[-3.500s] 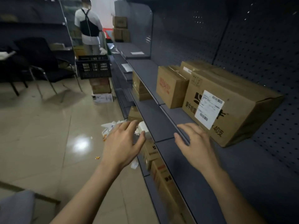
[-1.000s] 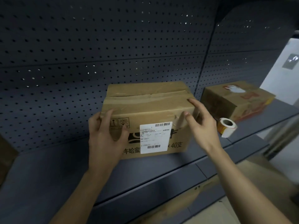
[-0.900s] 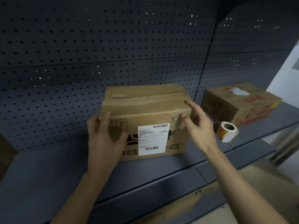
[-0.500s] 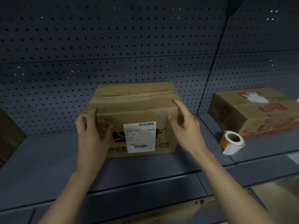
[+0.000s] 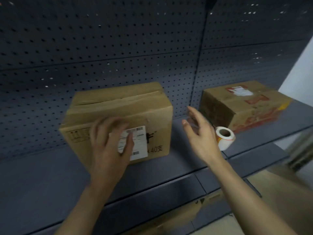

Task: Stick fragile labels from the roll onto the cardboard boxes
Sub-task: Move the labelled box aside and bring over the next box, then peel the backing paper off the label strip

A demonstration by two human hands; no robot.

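A cardboard box (image 5: 118, 114) sits on the dark shelf (image 5: 42, 175), turned a little so its right corner comes toward the shelf's front lip. The left hand (image 5: 110, 146) lies spread in front of its face, fingers loose and blurred, partly covering the white shipping label (image 5: 137, 143); it grips nothing that I can see. The right hand (image 5: 199, 133) hangs open in the gap to the right of the box, fingers apart, empty. Just past it the label roll (image 5: 225, 137) rests on its side close to the shelf's front edge, right by a second box (image 5: 245, 106) further along. Bare shelf stretches wide to the left of the first box. The pegboard back panel (image 5: 101, 48) stands close behind both boxes.
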